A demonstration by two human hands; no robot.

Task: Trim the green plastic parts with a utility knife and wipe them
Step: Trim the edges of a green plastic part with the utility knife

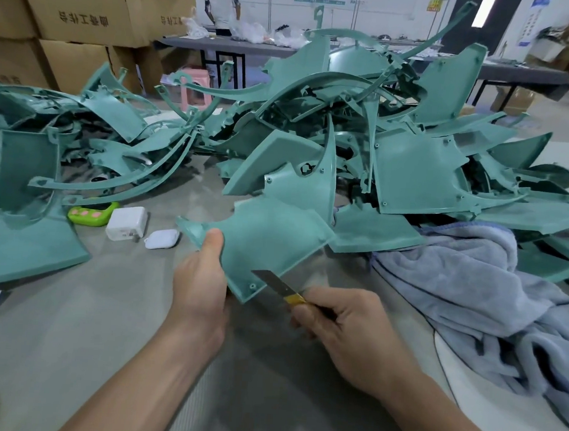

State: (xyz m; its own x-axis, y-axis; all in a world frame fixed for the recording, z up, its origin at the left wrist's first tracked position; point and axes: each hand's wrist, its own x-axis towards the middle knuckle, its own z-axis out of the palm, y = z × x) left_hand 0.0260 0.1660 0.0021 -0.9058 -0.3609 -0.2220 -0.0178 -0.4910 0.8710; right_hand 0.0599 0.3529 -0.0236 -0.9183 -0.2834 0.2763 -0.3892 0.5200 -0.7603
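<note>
Trimming is the step in hand, judged from the blade's position. One part (267,244) is held tilted above the table (67,318), just in front of the pile (350,119) of like parts. The knife (280,286) lies with its extended blade across the part's lower right edge, near a corner screw boss.

Grip:
- The left hand (201,283) holds the part by its left edge. The thumb presses flat on the upper face; the other fingers are behind the part, so their position cannot be told.
- The right hand (346,324) holds the knife with all fingers curled tightly round the handle.

Hazards:
- The blade tip points toward the left hand, which is near it. A slip off the edge on a push stroke could carry the blade into the palm or wrist.
- The part is supported at one side only. Thin plastic is likely to flex under pressure, letting the blade dig into the finished face or skip.
- The blade is well extended; side load could snap a segment.

A towel (473,289) lies bunched at the right, partly under the pile, within reach for wiping. A charger (127,223), an earbud case (162,238) and a green toy (91,213) sit on the table to the left, apart from the work.
</note>
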